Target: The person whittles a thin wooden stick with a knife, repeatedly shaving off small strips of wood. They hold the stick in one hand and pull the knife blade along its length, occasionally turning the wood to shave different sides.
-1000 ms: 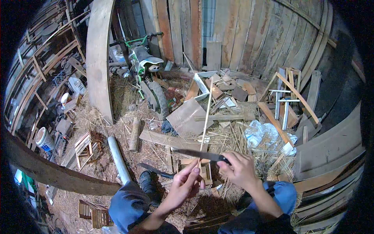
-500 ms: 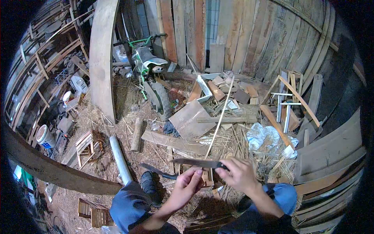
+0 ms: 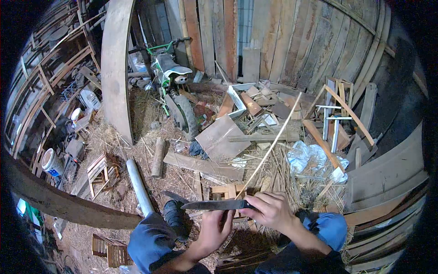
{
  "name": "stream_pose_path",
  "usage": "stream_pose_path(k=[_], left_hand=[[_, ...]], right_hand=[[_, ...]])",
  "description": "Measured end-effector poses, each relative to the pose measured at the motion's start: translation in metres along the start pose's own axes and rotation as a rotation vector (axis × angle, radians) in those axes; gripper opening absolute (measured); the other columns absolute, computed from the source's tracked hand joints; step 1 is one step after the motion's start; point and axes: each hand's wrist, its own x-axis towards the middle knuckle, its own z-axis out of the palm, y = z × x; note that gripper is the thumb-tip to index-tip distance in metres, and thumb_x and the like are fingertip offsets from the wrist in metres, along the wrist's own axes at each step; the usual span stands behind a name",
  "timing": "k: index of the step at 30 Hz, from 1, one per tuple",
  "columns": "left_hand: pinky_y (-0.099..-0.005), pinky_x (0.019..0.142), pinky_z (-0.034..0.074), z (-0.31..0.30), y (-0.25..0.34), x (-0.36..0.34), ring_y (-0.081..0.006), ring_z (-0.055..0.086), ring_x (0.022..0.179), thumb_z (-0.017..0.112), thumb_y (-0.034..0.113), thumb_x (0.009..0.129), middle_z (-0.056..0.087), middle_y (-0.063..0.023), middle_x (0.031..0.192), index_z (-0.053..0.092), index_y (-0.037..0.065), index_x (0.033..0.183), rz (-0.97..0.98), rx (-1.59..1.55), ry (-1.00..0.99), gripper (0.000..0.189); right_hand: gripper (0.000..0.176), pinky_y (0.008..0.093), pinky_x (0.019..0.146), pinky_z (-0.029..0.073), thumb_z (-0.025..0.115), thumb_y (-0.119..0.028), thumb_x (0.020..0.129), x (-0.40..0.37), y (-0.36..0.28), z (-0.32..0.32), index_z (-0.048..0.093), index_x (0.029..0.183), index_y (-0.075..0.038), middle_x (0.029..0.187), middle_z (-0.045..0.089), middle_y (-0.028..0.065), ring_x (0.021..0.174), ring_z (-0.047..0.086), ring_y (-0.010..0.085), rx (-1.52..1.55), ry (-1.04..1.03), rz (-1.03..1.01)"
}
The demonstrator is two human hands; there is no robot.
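My right hand point(image 3: 273, 211) is wrapped round the dark handle of a knife point(image 3: 210, 205). The long blade points left and crosses just above my left hand point(image 3: 215, 229). That hand is closed in a pinch on a long, thin wooden strip point(image 3: 272, 145), whose near end meets the knife close to my thumb. From there the strip slants up and away to the right. A second dark blade point(image 3: 174, 196) shows beyond the knife tip, partly covered by it. Beneath my hands is a small slatted wooden piece point(image 3: 221, 189), half hidden.
Straw and wood scraps cover the ground. A grey pole point(image 3: 139, 185) leans by my left knee, near a short log point(image 3: 158, 157). Ahead stands a green-and-white motorbike point(image 3: 171, 68). Crumpled plastic point(image 3: 305, 157) lies to the right, and small slatted crates point(image 3: 109, 250) to the left.
My right hand and the knife have shifted left and down, the blade now nearly level over my left hand. The far end of the strip has swung to the right.
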Motion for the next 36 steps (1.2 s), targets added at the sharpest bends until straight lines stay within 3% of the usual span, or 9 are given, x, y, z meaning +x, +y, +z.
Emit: stream_pose_path(k=[7, 9, 22, 24, 26, 28, 30, 31, 36], left_hand=[[-0.0329, 0.046, 0.038, -0.006, 0.007, -0.003, -0.0209, 0.052, 0.046, 0.057, 0.003, 0.09, 0.059, -0.0153, 0.062, 0.063, -0.003, 0.094, -0.118, 0.026, -0.101, 0.01], [-0.0316, 0.045, 0.037, -0.005, 0.005, 0.0, -0.0176, 0.05, 0.046, 0.057, 0.004, 0.091, 0.057, -0.0136, 0.06, 0.062, -0.003, 0.092, -0.295, -0.106, -0.17, 0.009], [-0.0255, 0.046, 0.032, 0.0, -0.007, -0.006, -0.004, 0.04, 0.053, 0.052, 0.011, 0.097, 0.049, -0.0007, 0.059, 0.061, -0.004, 0.087, -0.431, -0.386, -0.104, 0.021], [-0.024, 0.047, 0.033, -0.015, -0.002, -0.002, -0.0034, 0.041, 0.055, 0.052, 0.012, 0.098, 0.05, -0.0001, 0.061, 0.061, -0.005, 0.092, -0.494, -0.45, -0.029, 0.02], [-0.0222, 0.049, 0.034, -0.025, -0.01, -0.011, -0.0031, 0.041, 0.057, 0.051, 0.014, 0.099, 0.05, 0.0011, 0.063, 0.06, -0.004, 0.098, -0.38, -0.345, -0.077, 0.02], [-0.0212, 0.052, 0.036, -0.024, -0.01, -0.011, -0.0041, 0.043, 0.059, 0.05, 0.016, 0.1, 0.051, 0.0022, 0.065, 0.06, -0.003, 0.102, -0.553, -0.473, -0.085, 0.022], [-0.0217, 0.053, 0.038, -0.02, -0.018, -0.009, -0.0049, 0.047, 0.063, 0.049, 0.018, 0.101, 0.053, 0.0012, 0.07, 0.059, -0.001, 0.113, -0.593, -0.589, -0.101, 0.025], [-0.0213, 0.052, 0.037, -0.018, -0.019, -0.009, -0.0043, 0.047, 0.063, 0.048, 0.018, 0.101, 0.055, 0.0004, 0.072, 0.058, -0.001, 0.115, -0.592, -0.639, -0.077, 0.026], [-0.0198, 0.049, 0.035, -0.017, -0.023, -0.01, -0.0023, 0.044, 0.059, 0.049, 0.019, 0.1, 0.059, -0.0007, 0.077, 0.056, 0.001, 0.118, -0.675, -0.772, -0.072, 0.026]], right_hand=[[0.034, 0.0286, 0.044, 0.044, 0.077, -0.036, 0.073, 0.006, 0.002, -0.008, 0.067, 0.082, -0.004, 0.062, 0.06, 0.0038, 0.051, 0.059, 0.018, -0.082, 0.088, -0.093], [0.033, 0.0283, 0.044, 0.042, 0.076, -0.038, 0.073, 0.002, 0.006, -0.005, 0.066, 0.082, -0.007, 0.062, 0.057, 0.0017, 0.052, 0.058, 0.0168, -0.115, 0.096, -0.089], [0.033, 0.0296, 0.045, 0.043, 0.074, -0.036, 0.078, -0.011, 0.028, -0.009, 0.067, 0.081, -0.003, 0.06, 0.059, 0.0047, 0.051, 0.059, 0.0169, -0.268, 0.073, -0.075], [0.027, 0.0328, 0.047, 0.044, 0.071, -0.027, 0.082, -0.014, 0.065, -0.025, 0.068, 0.084, -0.001, 0.063, 0.061, 0.0082, 0.053, 0.059, 0.0196, -0.149, 0.326, 0.311], [0.023, 0.0339, 0.05, 0.046, 0.069, -0.024, 0.084, -0.019, 0.07, -0.059, 0.067, 0.085, 0.0, 0.065, 0.062, 0.0097, 0.055, 0.06, 0.0212, -0.322, 0.327, 0.312], [0.02, 0.0349, 0.052, 0.047, 0.067, -0.02, 0.085, -0.016, 0.07, -0.069, 0.067, 0.086, 0.0, 0.067, 0.063, 0.0112, 0.056, 0.061, 0.0228, -0.503, 0.299, 0.277], [0.019, 0.0347, 0.057, 0.048, 0.067, -0.02, 0.085, -0.025, 0.058, -0.046, 0.067, 0.088, -0.001, 0.073, 0.064, 0.0125, 0.061, 0.062, 0.0238, -0.353, 0.26, 0.393], [0.023, 0.0396, 0.057, 0.049, 0.072, -0.022, 0.081, -0.022, 0.051, -0.039, 0.065, 0.092, -0.003, 0.078, 0.064, 0.0115, 0.064, 0.063, 0.0297, -0.3, 0.263, 0.352], [0.029, 0.0383, 0.058, 0.05, 0.07, -0.03, 0.083, -0.024, 0.038, -0.014, 0.062, 0.095, -0.005, 0.079, 0.064, 0.0106, 0.067, 0.064, 0.0288, -0.185, 0.108, 0.262]])
